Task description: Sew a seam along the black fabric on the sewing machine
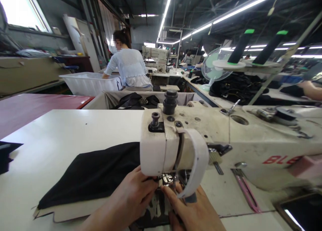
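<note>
A black fabric piece (pixel 95 170) lies on the white table, with a pale layer (pixel 75 211) showing along its near edge. Its right end passes under the head of a sewing machine (pixel 153 147). My left hand (pixel 133 194) is closed on the fabric just left of the presser foot (pixel 167 179), thumb and fingers drawn together. On the foot's right side, my right hand (pixel 193 211) has its fingertips close to the needle area and its other fingers curled, seemingly gripping the fabric edge. A white curved guard (pixel 198 164) hides part of that hand.
Pink-handled thread snips (pixel 248 194) lie on the machine bed, near a dark phone-like device (pixel 304 211) at right. Behind the table stands a bin of dark cloth (pixel 133 100). A person in a pale top (pixel 130 66) sits beyond. Black thread cones (pixel 241 48) stand upper right.
</note>
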A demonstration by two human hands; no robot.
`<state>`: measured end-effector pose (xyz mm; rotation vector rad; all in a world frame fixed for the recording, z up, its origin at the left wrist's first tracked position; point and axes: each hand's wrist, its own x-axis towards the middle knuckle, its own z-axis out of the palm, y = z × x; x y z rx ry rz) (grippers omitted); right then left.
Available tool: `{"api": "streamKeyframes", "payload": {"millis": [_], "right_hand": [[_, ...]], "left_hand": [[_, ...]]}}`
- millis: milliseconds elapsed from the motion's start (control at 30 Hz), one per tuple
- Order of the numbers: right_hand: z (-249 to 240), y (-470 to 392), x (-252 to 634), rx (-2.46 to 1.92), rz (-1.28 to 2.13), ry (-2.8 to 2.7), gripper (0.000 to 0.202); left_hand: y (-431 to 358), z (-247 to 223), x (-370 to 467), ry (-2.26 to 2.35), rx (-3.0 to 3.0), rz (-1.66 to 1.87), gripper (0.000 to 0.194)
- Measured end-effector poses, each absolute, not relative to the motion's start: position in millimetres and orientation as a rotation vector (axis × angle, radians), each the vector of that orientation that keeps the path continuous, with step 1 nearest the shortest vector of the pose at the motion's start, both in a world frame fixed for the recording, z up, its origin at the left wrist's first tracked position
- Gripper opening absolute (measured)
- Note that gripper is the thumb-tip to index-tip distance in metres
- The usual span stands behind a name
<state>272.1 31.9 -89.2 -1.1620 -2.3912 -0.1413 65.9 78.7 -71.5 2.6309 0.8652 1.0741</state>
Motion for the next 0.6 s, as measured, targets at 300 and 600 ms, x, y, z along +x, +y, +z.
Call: {"api": "streamKeyframes", "payload": {"millis": [300, 600], "right_hand": [[-96, 31, 276, -1.122, -0.005, -2.333, 0.05], [-92, 31, 276, -1.143, 0.086, -2.389, 0.062]], "left_hand": [[81, -82, 65, 0.87, 2.555, 1.076, 0.025], [83, -82, 64, 0.87, 2.535, 1.05, 0.018]]}}
